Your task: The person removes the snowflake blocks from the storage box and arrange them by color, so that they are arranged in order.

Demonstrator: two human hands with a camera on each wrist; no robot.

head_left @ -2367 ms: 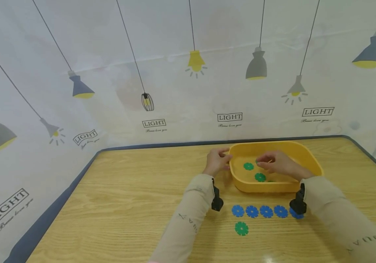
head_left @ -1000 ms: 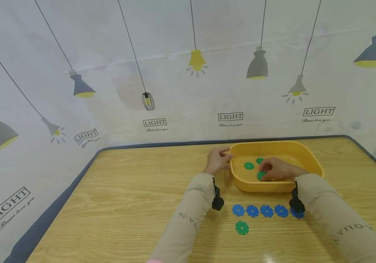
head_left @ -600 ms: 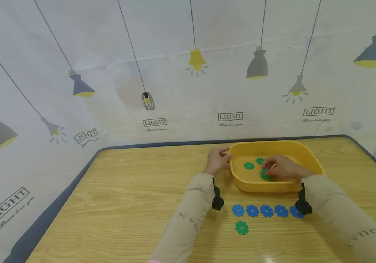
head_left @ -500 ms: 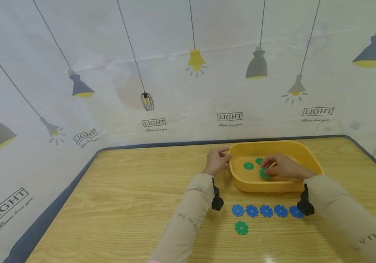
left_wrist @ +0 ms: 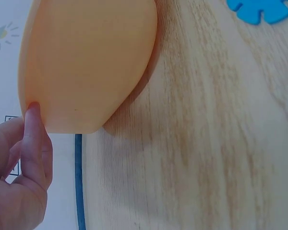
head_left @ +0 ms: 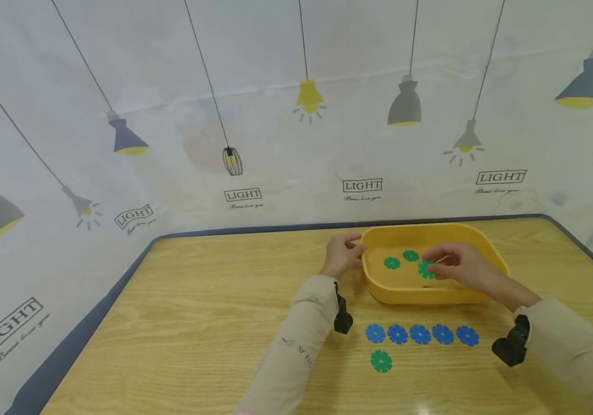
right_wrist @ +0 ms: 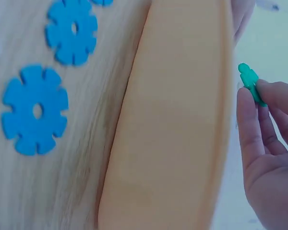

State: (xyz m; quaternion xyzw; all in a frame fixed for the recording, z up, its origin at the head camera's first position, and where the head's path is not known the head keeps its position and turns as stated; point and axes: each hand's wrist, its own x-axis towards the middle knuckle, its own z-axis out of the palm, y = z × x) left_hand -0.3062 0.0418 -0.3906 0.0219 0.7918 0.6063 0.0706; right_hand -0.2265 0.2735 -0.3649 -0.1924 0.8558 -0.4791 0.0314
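In the head view my right hand (head_left: 459, 265) pinches a green snowflake disc (head_left: 426, 269) above the yellow basin (head_left: 433, 295). The right wrist view shows that green disc (right_wrist: 251, 82) nearly edge-on between thumb and fingertips, level with the basin's rim. My left hand (head_left: 342, 256) grips the basin's left end, and in the left wrist view its fingers (left_wrist: 33, 139) lie at the rim and against the outer wall. Inside the basin lie a green disc (head_left: 392, 263) and another green disc (head_left: 410, 255). A sliver of green shows behind the front wall, the rest hidden.
In front of the basin, several blue snowflake discs (head_left: 420, 334) form a row on the wooden table (head_left: 223, 311). Below the row's left end lies one green disc (head_left: 381, 361). A printed cloth wall (head_left: 286, 138) rises behind the table.
My right hand picked up a green disc from the basin's floor, then lifted it and moved right. The last blue disc has come out from behind the wrist camera. My left hand has stayed put.
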